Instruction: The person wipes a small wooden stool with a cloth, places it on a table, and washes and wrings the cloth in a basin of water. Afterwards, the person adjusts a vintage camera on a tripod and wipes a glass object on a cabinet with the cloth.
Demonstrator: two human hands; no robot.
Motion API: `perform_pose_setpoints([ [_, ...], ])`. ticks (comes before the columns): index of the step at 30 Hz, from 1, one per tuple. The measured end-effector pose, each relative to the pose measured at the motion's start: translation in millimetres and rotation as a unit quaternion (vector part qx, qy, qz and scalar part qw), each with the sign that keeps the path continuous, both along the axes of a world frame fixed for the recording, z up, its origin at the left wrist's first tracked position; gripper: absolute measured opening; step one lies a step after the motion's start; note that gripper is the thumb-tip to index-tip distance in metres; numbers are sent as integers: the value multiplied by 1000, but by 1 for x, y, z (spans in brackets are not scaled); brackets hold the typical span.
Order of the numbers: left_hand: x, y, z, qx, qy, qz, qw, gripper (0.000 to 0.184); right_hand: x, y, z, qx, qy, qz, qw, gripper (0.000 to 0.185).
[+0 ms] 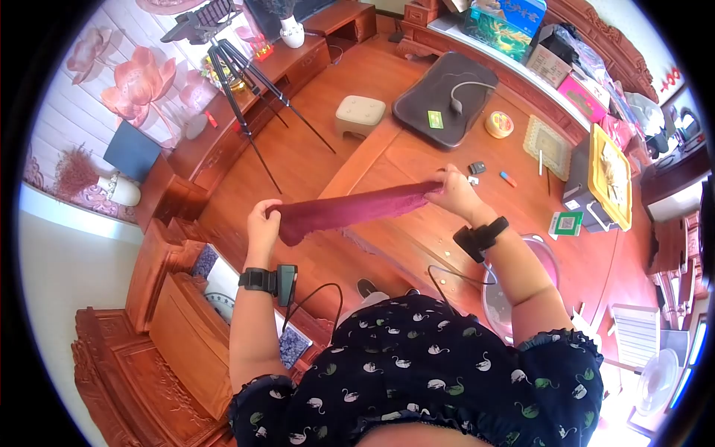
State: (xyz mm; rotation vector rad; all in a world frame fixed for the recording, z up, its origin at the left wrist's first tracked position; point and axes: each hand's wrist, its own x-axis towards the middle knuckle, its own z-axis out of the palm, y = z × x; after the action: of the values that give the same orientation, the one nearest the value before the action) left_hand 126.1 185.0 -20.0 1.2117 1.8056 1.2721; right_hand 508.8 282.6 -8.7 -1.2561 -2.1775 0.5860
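Note:
A maroon cloth [357, 206] is stretched out in the air between my two hands, its lower edge looking ragged. My left hand [262, 225] pinches the left end, where a short corner hangs down. At the other end, my right hand [456, 192] grips the cloth over the edge of the wooden table [417, 165]. Both wrists carry black strapped devices with cables. Close to my right forearm stands a round basin with a pinkish rim [553, 257], partly hidden by the arm.
On the table lie a dark tray [417, 97], a round tub [499, 124], a small black object [477, 167], a green card [566, 224] and a grey bin with a yellow rim [596, 167]. A stool [360, 112] and a tripod [246, 82] stand beyond. A carved wooden chair [182, 335] is left.

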Motion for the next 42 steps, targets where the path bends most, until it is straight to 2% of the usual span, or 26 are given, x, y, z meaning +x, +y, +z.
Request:
perform_pose_setpoints([
  [1,-3,-3,-2,-1,0,1,1000,20,1,-1,-2,-42,-28,-6,999,23],
  [3,-6,-9,-5,-64,155,26,985,14,-1,-7,-3,-84,-56,-8,995,21],
  [5,-10,-16,-13,-63,167,59,982,11,-4,-17,0,25,36,31,999,15],
  [6,-26,-18,-38,-41,106,95,989,12,-5,-20,10,-42,65,65,995,13],
  [7,-29,-19,-41,-17,43,129,991,13,-6,-17,8,-143,164,143,966,11],
  [9,-30,-29,-46,-27,-7,151,988,19,-3,-24,28,-453,227,152,848,12],
  [11,-33,-39,-50,-24,-179,171,969,25,-6,-31,39,-457,283,203,818,16],
  [15,-33,-47,-50,-105,-183,188,959,30,-14,-33,51,-467,316,213,798,21],
  [17,-32,-48,-55,-122,-141,164,969,34,-24,-31,58,-473,322,219,790,24],
  [19,-21,-52,-54,-159,-164,66,971,39,-37,-28,69,-509,358,224,750,26],
  [21,-18,-57,-63,-181,-201,-68,960,55,-47,-27,77,-529,370,222,731,26],
  [23,-2,-62,-65,-161,-129,-153,966,60,-60,-29,90,-567,383,214,698,26],
  [24,-8,-60,-101,-167,-106,-198,960,61,-66,-31,97,-575,366,226,696,26],
  [25,-3,-66,-113,-154,5,-202,967,59,-73,-32,103,-583,349,236,695,27],
  [27,21,-61,-98,-101,152,-274,944,53,-88,-33,110,-597,309,256,694,27],
  [28,36,-57,-92,-86,62,-284,953,56,-89,-33,109,-591,269,274,709,27],
  [29,48,-49,-94,-22,77,-322,943,55,-93,-32,108,-583,231,289,724,28],
  [30,68,-49,-58,21,-12,-309,951,48,-97,-32,107,-587,219,287,725,28],
  [31,82,-46,-53,20,-15,-299,954,48,-98,-34,110,-592,211,292,721,28],
  [33,98,-42,-47,-106,-236,-379,888,42,-100,-35,119,-577,186,270,748,29],
  [34,100,-43,-42,-104,-239,-374,890,42,-97,-31,115,-564,197,280,751,29],
  [36,99,-43,-28,-74,-133,-365,919,34,-90,-24,120,-554,205,277,758,30],
  [37,96,-42,-23,-74,-134,-363,919,34,-84,-21,119,-535,200,278,772,30],
  [39,88,-37,-13,-217,72,-400,887,34,-72,-11,118,-521,199,269,786,28],
  [41,92,-42,9,-243,27,-430,869,39,-63,1,112,-496,203,243,808,24],
  [42,99,-46,16,-89,95,-430,893,39,-59,11,105,-491,203,233,814,23],
])
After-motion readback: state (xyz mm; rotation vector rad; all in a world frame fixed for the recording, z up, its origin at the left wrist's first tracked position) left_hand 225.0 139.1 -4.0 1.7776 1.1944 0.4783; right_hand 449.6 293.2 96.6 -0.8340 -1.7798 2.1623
